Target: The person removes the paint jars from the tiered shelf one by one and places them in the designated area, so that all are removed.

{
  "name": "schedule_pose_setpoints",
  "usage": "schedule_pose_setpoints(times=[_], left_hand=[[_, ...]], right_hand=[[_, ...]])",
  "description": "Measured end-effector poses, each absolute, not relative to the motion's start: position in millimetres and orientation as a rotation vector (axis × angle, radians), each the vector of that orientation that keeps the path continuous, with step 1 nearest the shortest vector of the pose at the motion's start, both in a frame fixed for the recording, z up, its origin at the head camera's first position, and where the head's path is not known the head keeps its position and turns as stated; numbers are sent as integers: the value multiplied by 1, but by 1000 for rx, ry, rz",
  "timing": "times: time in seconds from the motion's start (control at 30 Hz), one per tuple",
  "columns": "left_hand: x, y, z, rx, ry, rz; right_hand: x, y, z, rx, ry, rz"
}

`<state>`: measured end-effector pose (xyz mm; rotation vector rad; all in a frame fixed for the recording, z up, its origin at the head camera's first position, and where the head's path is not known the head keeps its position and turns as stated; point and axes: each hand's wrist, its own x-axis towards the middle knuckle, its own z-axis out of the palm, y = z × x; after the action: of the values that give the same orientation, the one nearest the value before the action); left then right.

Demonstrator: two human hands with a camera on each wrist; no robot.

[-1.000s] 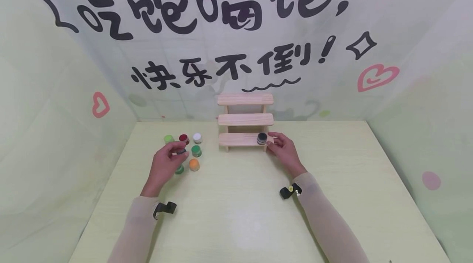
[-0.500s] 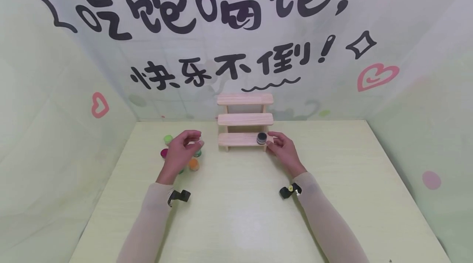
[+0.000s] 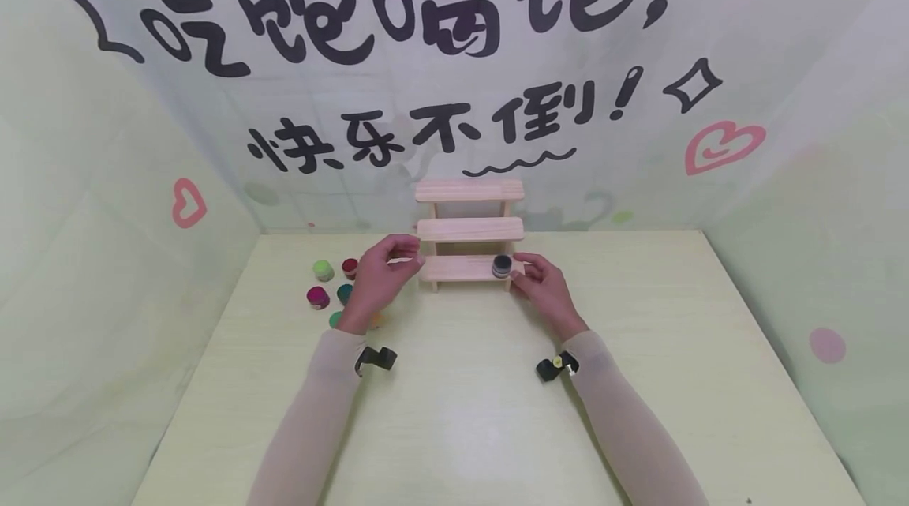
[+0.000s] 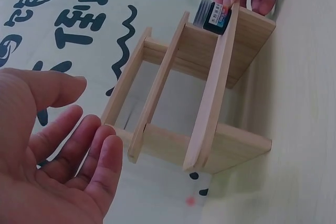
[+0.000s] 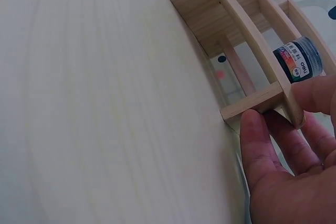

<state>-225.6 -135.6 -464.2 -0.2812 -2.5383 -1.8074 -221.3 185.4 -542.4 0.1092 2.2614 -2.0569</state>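
A three-step wooden display stand stands against the back cloth. On the right part of its lowest step sits a small black paint jar, its printed label showing in the right wrist view. My right hand grips that step's right end, the thumb on top beside the jar and fingers against the side and underside. My left hand is by the stand's left end, fingers loosely bent and holding nothing. From the left wrist view I cannot tell whether its fingertips touch the wood.
Several paint jars stand on the table left of the stand, among them a light green jar, a dark red jar and a magenta jar. My left hand and forearm partly cover others. Cloth walls border the pale table.
My left hand has moved right, from over the paint jars to the stand's left end, uncovering the magenta jar. My right hand and the black jar have stayed in place.
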Motion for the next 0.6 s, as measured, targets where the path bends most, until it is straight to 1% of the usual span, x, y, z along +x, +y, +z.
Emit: schedule_pose_setpoints(times=[0.27,0.6], left_hand=[[-236,-103,-472,-328,-2531,-1890],[-241,-68,-483,-368,-2537,-1978]], right_hand=[[-221,186,-542,99,2265,-2049],[-222,186,-544,103,2270,-2055]])
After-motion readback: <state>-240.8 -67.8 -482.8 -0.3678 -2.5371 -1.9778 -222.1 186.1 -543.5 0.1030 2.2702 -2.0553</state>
